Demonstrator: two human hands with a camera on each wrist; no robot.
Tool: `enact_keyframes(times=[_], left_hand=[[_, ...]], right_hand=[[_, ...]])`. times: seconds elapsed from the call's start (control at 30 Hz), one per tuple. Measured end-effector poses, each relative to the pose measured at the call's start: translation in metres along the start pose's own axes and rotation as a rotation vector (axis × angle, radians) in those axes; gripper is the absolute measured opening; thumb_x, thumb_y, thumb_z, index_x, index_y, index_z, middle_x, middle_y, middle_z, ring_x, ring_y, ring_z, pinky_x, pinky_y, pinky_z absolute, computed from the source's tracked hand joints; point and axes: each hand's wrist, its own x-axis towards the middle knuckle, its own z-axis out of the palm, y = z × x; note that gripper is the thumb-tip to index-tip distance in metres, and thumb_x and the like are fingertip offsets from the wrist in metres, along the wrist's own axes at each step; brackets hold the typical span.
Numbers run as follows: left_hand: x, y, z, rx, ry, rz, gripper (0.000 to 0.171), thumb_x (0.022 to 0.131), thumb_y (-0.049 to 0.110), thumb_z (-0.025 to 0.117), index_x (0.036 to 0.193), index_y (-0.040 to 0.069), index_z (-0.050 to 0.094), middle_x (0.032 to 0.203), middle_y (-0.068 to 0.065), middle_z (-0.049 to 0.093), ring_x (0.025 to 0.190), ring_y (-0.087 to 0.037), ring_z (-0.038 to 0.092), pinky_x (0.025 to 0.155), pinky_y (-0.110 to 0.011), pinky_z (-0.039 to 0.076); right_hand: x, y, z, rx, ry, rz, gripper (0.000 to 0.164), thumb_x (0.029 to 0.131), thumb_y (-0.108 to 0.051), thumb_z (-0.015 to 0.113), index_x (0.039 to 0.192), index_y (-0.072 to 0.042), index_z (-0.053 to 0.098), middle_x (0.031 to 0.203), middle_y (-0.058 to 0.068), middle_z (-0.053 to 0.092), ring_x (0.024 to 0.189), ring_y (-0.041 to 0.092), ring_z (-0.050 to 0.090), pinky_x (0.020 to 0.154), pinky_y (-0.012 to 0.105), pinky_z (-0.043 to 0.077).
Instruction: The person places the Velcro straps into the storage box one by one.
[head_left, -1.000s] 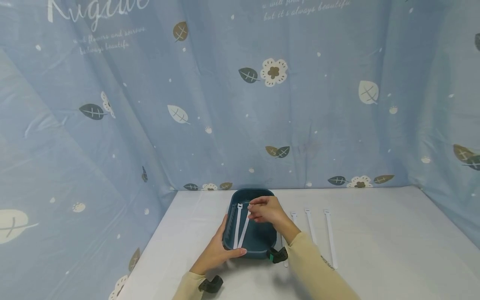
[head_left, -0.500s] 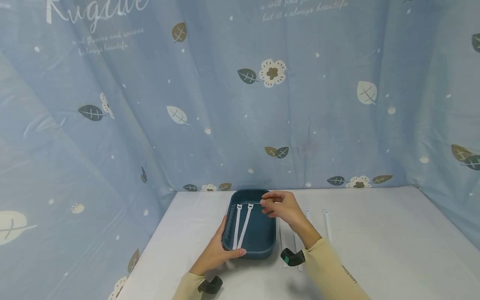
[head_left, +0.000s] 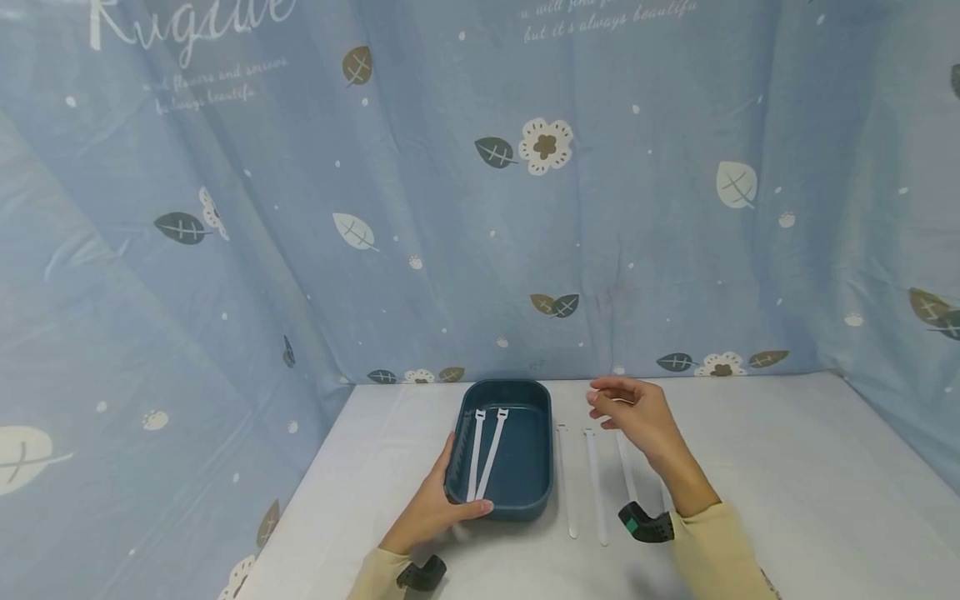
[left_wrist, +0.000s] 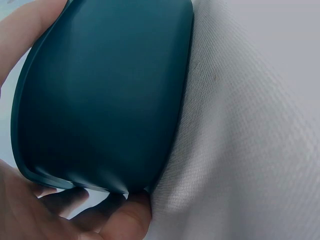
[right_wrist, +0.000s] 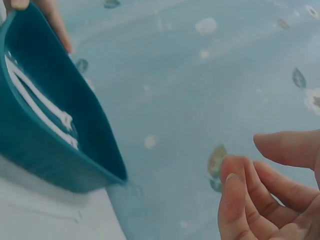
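Observation:
A dark teal plastic bin [head_left: 528, 462] stands on the white table, with two white cable ties [head_left: 491, 457] lying lengthwise in its left half. My left hand [head_left: 427, 512] grips the bin's near left corner, the thumb over the front rim and the fingers along the left side. In the left wrist view those fingers [left_wrist: 127, 217] press against the bin's wall. My right hand [head_left: 637, 421] is to the right of the bin, over the table's far part. Its thumb and fingers [right_wrist: 232, 200] are loosely bent and apart, with nothing between them.
Several more white cable ties [head_left: 596, 487] lie in a row on the table, right of the bin; the right forearm partly covers some. A blue patterned curtain [head_left: 420, 208] hangs behind the table and along its sides.
My right hand has let go of the second cable tie in the bin and moved away to the right, over the row on the table. The left hand stays on the bin.

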Motion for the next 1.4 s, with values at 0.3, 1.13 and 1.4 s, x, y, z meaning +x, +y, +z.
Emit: enact_keyframes(times=[0.3, 1.13, 1.4], left_hand=[[-0.001, 0.001, 0.001, 0.006, 0.001, -0.007, 0.128, 0.077, 0.037, 0.091, 0.169, 0.024, 0.002, 0.176, -0.009, 0.010, 0.160, -0.042, 0.018, 0.122, -0.069, 0.027], [0.000, 0.002, -0.001, -0.011, -0.010, -0.009, 0.128, 0.077, 0.037, 0.092, 0.168, 0.028, 0.002, 0.176, -0.009, 0.009, 0.160, -0.041, 0.017, 0.122, -0.068, 0.026], [0.001, -0.001, 0.000, 0.005, -0.011, -0.011, 0.128, 0.078, 0.035, 0.091, 0.169, 0.022, 0.001, 0.176, -0.009, 0.008, 0.160, -0.042, 0.017, 0.122, -0.069, 0.026]], right_hand=[[-0.007, 0.015, -0.031, -0.066, 0.093, -0.012, 0.041, 0.100, -0.025, 0.070, 0.132, 0.001, 0.065, 0.109, 0.017, 0.073, 0.084, 0.008, 0.074, 0.074, 0.021, 0.060], [0.000, 0.062, -0.062, -0.222, 0.225, 0.125, 0.046, 0.103, -0.029, 0.065, 0.134, 0.005, 0.062, 0.120, 0.025, 0.071, 0.079, -0.001, 0.067, 0.069, 0.016, 0.058], [0.000, 0.079, -0.070, -0.234, 0.208, 0.163, 0.049, 0.102, -0.028, 0.065, 0.134, 0.009, 0.060, 0.112, 0.023, 0.072, 0.082, 0.012, 0.072, 0.067, 0.017, 0.058]])
